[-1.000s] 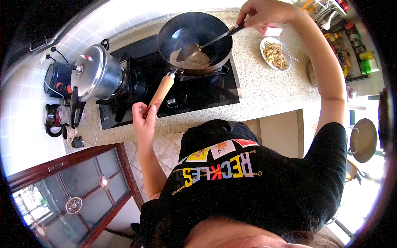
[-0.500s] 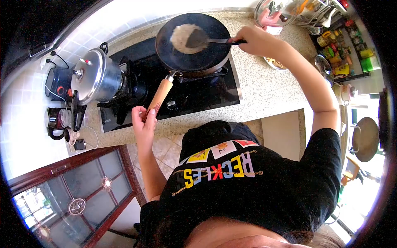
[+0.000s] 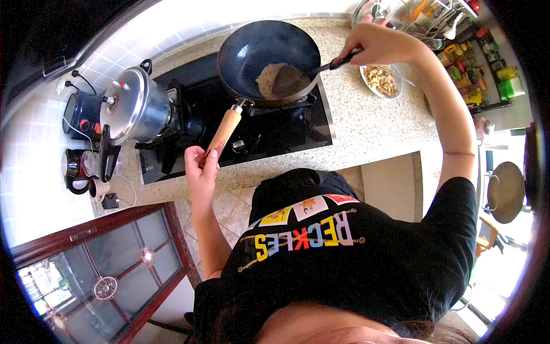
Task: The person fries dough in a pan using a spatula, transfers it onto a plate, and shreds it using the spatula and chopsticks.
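A dark wok [image 3: 246, 51] sits on the black gas stove, its wooden handle [image 3: 225, 129] pointing toward me. My left hand [image 3: 200, 164] is closed around the end of that handle. In my right hand [image 3: 372, 43] is a spatula [image 3: 332, 65], gripped by its black handle. Its dark blade rests low in the wok, partly covering some pale brownish food [image 3: 266, 78]. What the food is I cannot tell. Just beyond the wok, below my right wrist, stands a bowl of brown chopped food [image 3: 382, 82] with chopsticks across its rim.
Left of the wok, a silver pressure cooker [image 3: 127, 109] stands on the other burner. The stove's black glass [image 3: 275, 132] is set into a speckled counter [image 3: 366, 126]. A clear bowl or lid [image 3: 366, 11] lies at the back right, near a rack of jars and bottles [image 3: 472, 74].
My right hand has moved up and right, and the spatula blade has come down toward the wok's near side. The food now lies lower and bunched smaller. My left hand stays on the handle.
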A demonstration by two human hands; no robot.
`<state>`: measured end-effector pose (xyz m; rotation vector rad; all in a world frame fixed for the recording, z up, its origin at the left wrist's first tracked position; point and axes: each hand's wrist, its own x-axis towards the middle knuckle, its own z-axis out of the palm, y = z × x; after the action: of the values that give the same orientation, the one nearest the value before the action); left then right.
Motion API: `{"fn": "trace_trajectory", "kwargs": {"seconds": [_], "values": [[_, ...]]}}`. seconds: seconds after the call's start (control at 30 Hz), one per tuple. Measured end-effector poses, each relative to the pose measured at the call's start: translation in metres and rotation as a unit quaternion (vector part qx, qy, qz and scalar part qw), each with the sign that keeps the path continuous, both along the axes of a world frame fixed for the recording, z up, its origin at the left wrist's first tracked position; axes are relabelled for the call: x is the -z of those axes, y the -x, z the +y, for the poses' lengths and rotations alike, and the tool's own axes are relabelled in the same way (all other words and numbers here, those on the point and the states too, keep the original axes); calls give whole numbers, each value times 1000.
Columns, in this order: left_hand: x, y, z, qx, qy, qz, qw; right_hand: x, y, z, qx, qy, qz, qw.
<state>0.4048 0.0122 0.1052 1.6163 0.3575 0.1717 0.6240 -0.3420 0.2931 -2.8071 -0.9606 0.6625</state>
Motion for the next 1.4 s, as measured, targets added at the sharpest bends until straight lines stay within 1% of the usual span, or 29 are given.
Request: {"fn": "trace_trajectory", "kwargs": {"seconds": [0.07,0.17,0.23,0.27,0.33,0.37,0.43,0.5,0.57,0.6,0.63,0.7,0.73,0.77,0.83,0.9,0.93,0.97,1.0,1.03,1.1,1.13,1.27,1.33,1.37,1.4], "values": [[0,-1,0,1,0,-7,1000,2,2,15,20,6,-15,1000],[-3,-1,-1,4,-4,-2,1000,44,-12,18,8,-92,-16,996],[-3,0,-2,-3,6,7,1000,70,-13,20,-9,-136,-61,989],[-3,0,-2,-2,6,7,1000,71,-11,18,-8,-136,-61,989],[-4,0,-2,-2,2,8,1000,73,-4,16,3,-108,-139,984],[-4,1,-2,-3,3,9,1000,67,0,17,2,-107,-138,985],[-4,1,-3,-5,1,8,1000,36,12,21,33,0,-118,992],[-4,0,-3,-5,-2,9,1000,1,15,33,63,119,-118,984],[-4,1,-4,-5,-6,10,1000,-9,-13,27,28,148,42,988],[-5,1,-4,-7,-4,9,1000,-24,-15,37,46,131,123,983],[-5,0,-4,-9,-2,6,1000,-21,-25,39,48,68,190,978],[2,0,-1,-4,-8,-6,1000,-31,-36,50,108,36,314,943],[5,0,0,0,-15,-18,1000,-30,-31,55,142,2,299,944],[4,-1,0,-3,-14,-19,1000,-29,-32,55,140,4,298,944],[2,0,0,2,-11,-18,1000,-18,-38,51,167,-59,256,950],[3,0,0,1,-16,-20,1000,5,-51,30,151,-77,251,953],[4,0,1,5,-22,-22,999,16,-52,21,95,-120,146,977],[5,-1,1,6,-22,-22,999,17,-48,21,38,-162,39,985],[8,-1,2,6,-19,-29,999,8,-33,21,44,-140,23,989],[9,-1,2,7,-17,-36,999,12,-35,19,46,-140,23,989],[8,-2,2,7,-20,-29,999,19,-34,18,-54,-127,27,990],[6,-1,2,5,-23,-23,999,17,-30,16,-37,-91,50,994],[1,-2,-1,9,-32,-18,999,53,-30,12,-31,-119,41,992],[0,-1,-2,0,-21,-15,1000,75,-43,6,-8,-117,24,993],[0,-1,-2,1,-21,-15,1000,76,-43,5,2,-116,14,993],[0,-1,-1,4,-22,-14,1000,75,-41,3,-12,-108,-21,994]]}}
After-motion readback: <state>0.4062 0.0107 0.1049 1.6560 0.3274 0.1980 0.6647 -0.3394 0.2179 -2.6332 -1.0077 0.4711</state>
